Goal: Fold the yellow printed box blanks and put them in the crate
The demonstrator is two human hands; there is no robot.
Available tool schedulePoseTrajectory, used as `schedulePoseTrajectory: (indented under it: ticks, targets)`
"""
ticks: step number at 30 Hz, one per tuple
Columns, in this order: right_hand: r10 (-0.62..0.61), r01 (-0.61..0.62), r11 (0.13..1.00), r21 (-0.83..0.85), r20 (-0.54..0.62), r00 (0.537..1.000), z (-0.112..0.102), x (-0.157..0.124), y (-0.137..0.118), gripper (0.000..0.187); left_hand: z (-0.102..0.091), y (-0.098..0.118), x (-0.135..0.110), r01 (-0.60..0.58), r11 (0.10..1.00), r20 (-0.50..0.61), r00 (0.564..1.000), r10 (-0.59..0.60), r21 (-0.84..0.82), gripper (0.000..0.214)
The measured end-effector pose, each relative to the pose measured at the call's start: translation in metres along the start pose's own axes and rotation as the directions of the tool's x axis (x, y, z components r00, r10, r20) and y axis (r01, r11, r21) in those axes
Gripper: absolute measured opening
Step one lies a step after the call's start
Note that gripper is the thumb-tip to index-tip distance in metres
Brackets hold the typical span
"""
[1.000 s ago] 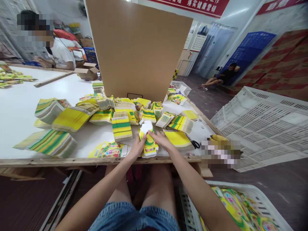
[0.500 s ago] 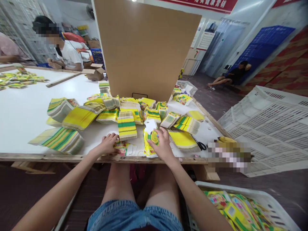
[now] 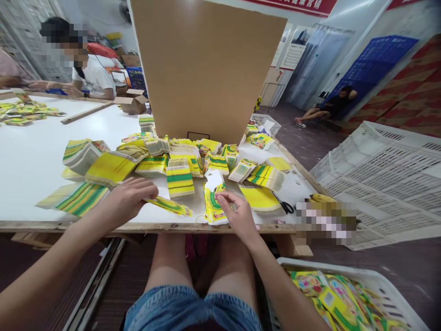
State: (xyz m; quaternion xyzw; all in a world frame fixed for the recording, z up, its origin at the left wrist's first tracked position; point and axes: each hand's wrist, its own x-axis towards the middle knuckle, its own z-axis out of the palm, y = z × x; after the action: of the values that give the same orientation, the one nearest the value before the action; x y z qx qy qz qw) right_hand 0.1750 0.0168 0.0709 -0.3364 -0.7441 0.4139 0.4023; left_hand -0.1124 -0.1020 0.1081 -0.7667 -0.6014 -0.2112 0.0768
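My left hand [image 3: 132,195] is closed on one end of a yellow printed packaging bag [image 3: 170,205], which tilts down to the right above the table's near edge. Thumb and fingers of my right hand [image 3: 237,214] come together over a small stack of yellow bags [image 3: 212,207]; whether anything is pinched between them is hidden. White pieces [image 3: 214,178] lie at the far end of that stack. Just beyond my hands stands an upright bundle of yellow-and-green striped bags [image 3: 180,179]. A fanned bundle [image 3: 74,197] lies left of my left hand.
A tall brown board [image 3: 213,69] rises behind several more bundles. Black-handled scissors [image 3: 286,207] and bananas [image 3: 322,198] lie to the right. A white crate of filled bags [image 3: 372,276] stands below right. A co-worker [image 3: 94,76] sits far left; another person [image 3: 336,103] sits back right.
My left hand has risen and moved left, lifting a bag off the table. My right hand has shifted slightly on its stack, its fingers drawn into a pinch.
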Motion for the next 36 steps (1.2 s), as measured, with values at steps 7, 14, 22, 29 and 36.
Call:
schedulePoseTrajectory:
  ticks: [7,14,22,29,36]
  targets:
    - [0.182,-0.287,0.867,0.407,0.277,0.943,0.015,0.004,-0.001,0.042,0.026,0.068,0.049,-0.168,0.984,-0.244,0.958,0.148,-0.061,0.035]
    - [0.294,-0.201,0.838,0.508,-0.11,0.949,-0.011,0.002,0.035,0.046,0.102,0.109,0.081,0.171,0.364,-0.106,0.77,-0.629,-0.916,0.044]
    - [0.36,-0.207,0.816,0.539,-0.195,0.912,-0.001,0.003,0.045,0.043,0.127,0.117,0.088,0.223,0.052,0.158,0.819,-0.551,-0.973,0.055]
    - [0.391,-0.186,0.841,0.509,-0.332,0.858,-0.017,-0.006,0.059,0.037,0.132,0.105,0.092,0.316,0.217,0.112,0.764,-0.635,-0.924,0.039]
    - [0.468,-0.208,0.776,0.595,-0.324,0.822,-0.025,-0.039,0.048,0.038,0.119,0.109,0.087,0.413,0.485,-0.058,0.713,-0.699,-0.771,0.03]
